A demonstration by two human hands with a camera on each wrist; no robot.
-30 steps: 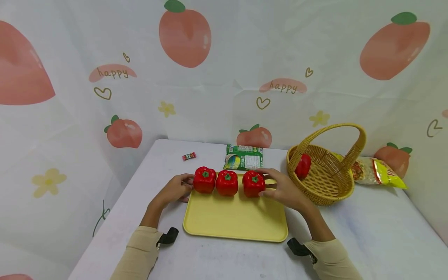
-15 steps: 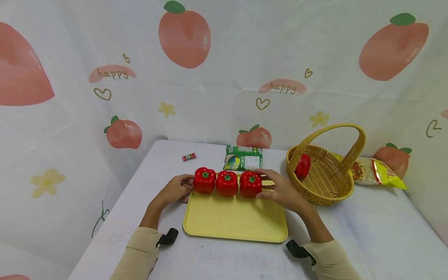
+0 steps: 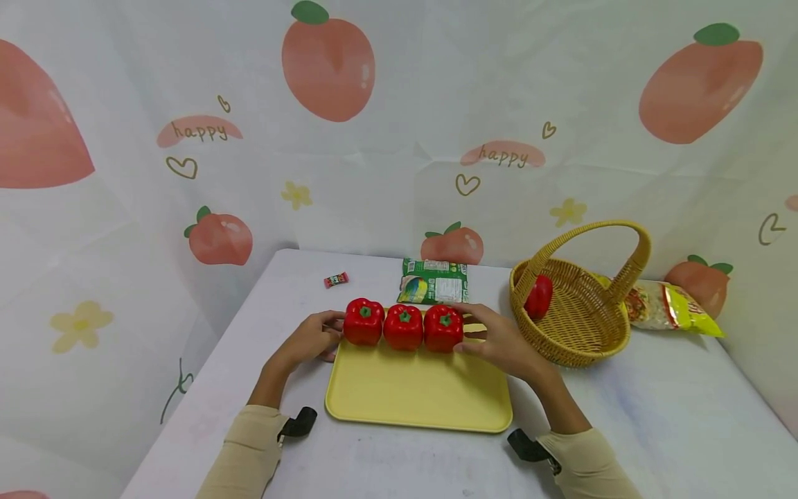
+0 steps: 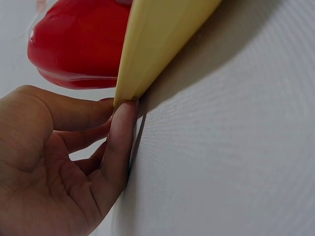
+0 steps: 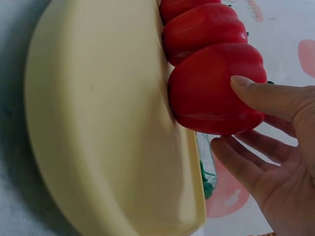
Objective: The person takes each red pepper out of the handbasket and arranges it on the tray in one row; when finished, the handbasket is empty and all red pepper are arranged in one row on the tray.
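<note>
Three red bell peppers stand upright in a row along the back of the yellow tray (image 3: 418, 395). With thumb and fingers, my left hand (image 3: 308, 338) pinches the tray's left edge beside the left bell pepper (image 3: 364, 322); the left wrist view shows the pinch at the tray rim (image 4: 129, 73). The middle bell pepper (image 3: 403, 328) sits between its neighbours. My right hand (image 3: 501, 341) holds the right bell pepper (image 5: 219, 88) from its right side, thumb on the near face and fingers round the side and back.
Right of the tray stands a wicker basket (image 3: 576, 346) with a tall handle and a red pepper (image 3: 539, 297) inside. Behind it lies a yellow snack bag (image 3: 673, 306). A green packet (image 3: 434, 281) lies behind the tray, and a small red wrapped candy (image 3: 336, 280) at the back left.
My right hand has slid the right bell pepper leftward along the tray, closing the gap to the middle one. My left hand has stayed at the tray's left edge.
</note>
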